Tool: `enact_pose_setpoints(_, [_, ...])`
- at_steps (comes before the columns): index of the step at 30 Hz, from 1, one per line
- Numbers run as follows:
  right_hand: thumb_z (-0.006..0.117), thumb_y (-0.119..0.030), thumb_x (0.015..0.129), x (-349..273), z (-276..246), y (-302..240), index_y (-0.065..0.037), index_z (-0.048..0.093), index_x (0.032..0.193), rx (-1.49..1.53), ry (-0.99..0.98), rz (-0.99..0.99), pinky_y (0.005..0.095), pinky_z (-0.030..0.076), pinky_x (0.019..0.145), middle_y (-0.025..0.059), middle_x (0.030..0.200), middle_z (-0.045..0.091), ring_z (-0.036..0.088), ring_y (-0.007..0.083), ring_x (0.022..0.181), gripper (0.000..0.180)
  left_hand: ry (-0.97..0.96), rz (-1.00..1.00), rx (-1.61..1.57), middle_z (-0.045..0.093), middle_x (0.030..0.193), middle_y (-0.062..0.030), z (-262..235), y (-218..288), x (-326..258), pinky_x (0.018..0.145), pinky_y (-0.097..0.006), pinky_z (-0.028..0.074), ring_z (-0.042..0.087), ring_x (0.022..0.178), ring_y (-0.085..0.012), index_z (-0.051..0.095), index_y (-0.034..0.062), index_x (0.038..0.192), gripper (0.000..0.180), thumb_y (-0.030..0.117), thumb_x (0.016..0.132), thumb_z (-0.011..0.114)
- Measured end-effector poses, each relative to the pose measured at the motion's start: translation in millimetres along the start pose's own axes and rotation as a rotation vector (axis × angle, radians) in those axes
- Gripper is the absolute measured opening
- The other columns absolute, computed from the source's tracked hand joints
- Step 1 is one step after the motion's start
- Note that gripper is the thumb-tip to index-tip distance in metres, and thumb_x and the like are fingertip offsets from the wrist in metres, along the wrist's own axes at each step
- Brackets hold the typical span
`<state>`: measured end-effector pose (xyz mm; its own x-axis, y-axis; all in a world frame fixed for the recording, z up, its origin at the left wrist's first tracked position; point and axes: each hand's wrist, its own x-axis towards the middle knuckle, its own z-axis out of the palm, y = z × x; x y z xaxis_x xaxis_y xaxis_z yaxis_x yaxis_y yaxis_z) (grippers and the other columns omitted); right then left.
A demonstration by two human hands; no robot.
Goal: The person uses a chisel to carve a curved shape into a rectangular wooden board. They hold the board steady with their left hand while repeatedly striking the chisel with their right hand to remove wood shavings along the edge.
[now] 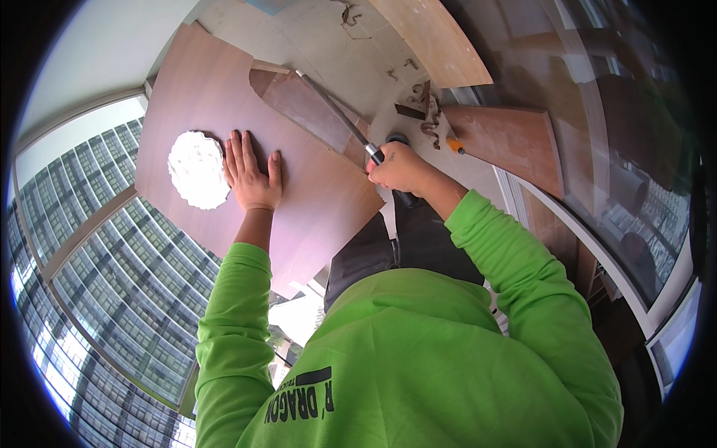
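My left hand lies flat, fingers spread, on a large brown plywood panel. It rests right beside a ragged round hole in the panel, through which bright light shows. My right hand is closed around the dark handle of a long, thin metal blade tool. The blade runs up and to the left, along the panel's cut right edge and over a curved brown offcut. Green sleeves cover both of my forearms.
More wooden boards lie at the top and at the right. Wood scraps and a small orange-handled tool sit beyond my right hand. A glass window showing a high-rise facade fills the left side.
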<state>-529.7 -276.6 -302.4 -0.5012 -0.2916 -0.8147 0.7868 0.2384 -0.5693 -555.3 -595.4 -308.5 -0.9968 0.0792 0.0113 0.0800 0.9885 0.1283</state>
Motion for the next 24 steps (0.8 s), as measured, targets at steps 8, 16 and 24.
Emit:
enact_pose_setpoints(8, [0.074, -0.007, 0.083, 6, -5, 5, -0.003, 0.065, 0.084, 0.198, -0.158, 0.046, 0.0278, 0.046, 0.056, 0.0028, 0.073, 0.063, 0.058, 0.0110, 0.062, 0.010, 0.000, 0.000, -0.001, 0.028, 0.171, -0.0114, 0, 0, 0, 0.128, -0.051, 0.013, 0.022, 0.158, -0.0324, 0.035, 0.0119, 0.162, 0.078, 0.055, 0.099, 0.052])
enact_pose_setpoints(16, [0.072, -0.007, 0.084, 2, -4, 12, -0.006, 0.062, 0.082, 0.186, -0.141, -0.084, 0.0269, 0.046, 0.058, 0.0014, 0.074, 0.061, 0.057, 0.0104, 0.063, 0.010, 0.007, 0.003, -0.008, 0.028, 0.171, -0.0107, -1, -1, 0, 0.128, -0.051, 0.012, 0.022, 0.158, -0.0320, 0.035, 0.0126, 0.162, 0.078, 0.056, 0.099, 0.051])
enact_pose_setpoints(24, [0.067, -0.007, 0.088, -9, -30, 14, -0.002, 0.062, 0.093, 0.350, 0.033, -0.163, 0.0275, 0.048, 0.056, 0.0048, 0.077, 0.064, 0.058, 0.0107, 0.062, 0.008, -0.003, -0.010, -0.008, 0.029, 0.170, -0.0104, -2, 2, 0, 0.128, -0.051, 0.013, 0.022, 0.158, -0.0317, 0.035, 0.0140, 0.162, 0.077, 0.055, 0.099, 0.051])
